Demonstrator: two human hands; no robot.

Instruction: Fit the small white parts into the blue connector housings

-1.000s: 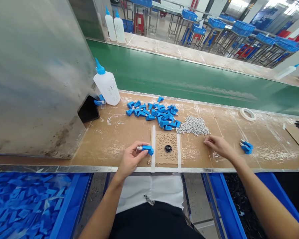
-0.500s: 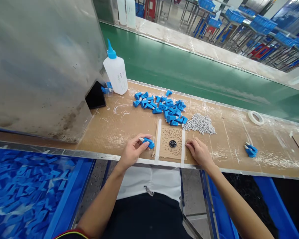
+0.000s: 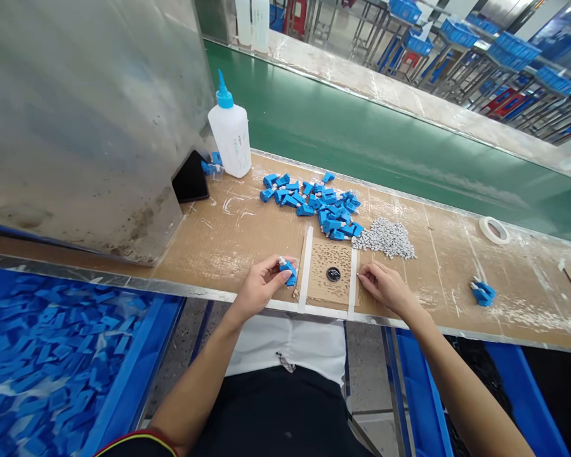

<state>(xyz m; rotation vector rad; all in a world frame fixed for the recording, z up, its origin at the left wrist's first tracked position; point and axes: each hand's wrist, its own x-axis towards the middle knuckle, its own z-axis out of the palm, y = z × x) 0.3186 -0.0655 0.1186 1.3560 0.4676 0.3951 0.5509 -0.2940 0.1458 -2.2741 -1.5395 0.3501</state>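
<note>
My left hand [image 3: 261,287] pinches a small blue plastic part [image 3: 289,271] with a white tip pointing up, left of a taped-down cardboard square [image 3: 318,289]. On that pitted square sits a small round black dish [image 3: 333,274] with shiny dark contents. My right hand [image 3: 383,285] rests just past the square's right tape strip, thumb and fingertips pressed together; whatever they hold, if anything, is too small to make out. Beyond the square lie a heap of similar blue plastic parts [image 3: 330,206] and a pile of small grey pieces [image 3: 387,238].
A white squeeze bottle [image 3: 232,139] with a blue nozzle stands at the back left beside a metal cabinet [image 3: 90,127]. Rightward are a tape roll [image 3: 494,230] and a few blue parts [image 3: 483,293]. A blue bin [image 3: 147,355] full of blue parts stands below left.
My left hand has turned the blue plastic part so its white tip points upward instead of left. My right hand stays in nearly the same place, and the view has shifted slightly.
</note>
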